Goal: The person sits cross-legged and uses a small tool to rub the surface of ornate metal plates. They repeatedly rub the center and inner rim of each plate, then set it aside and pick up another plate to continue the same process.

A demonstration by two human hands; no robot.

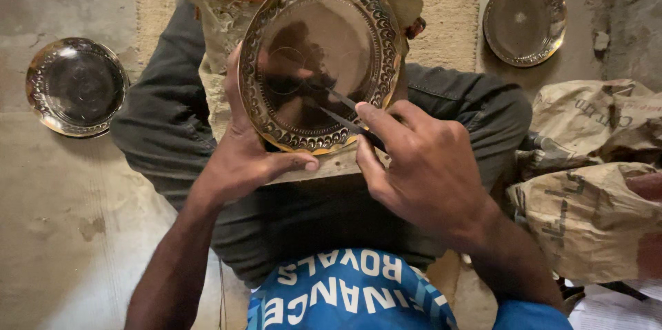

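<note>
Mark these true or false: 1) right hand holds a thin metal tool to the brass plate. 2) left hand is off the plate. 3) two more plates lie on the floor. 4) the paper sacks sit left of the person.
1) True: the right hand has a thin metal tool in its grip, tip on the brass plate.
2) False: the left hand steadies the plate's edge.
3) True: one floor plate at left, another at upper right.
4) False: the paper sacks lie on the right.
</note>
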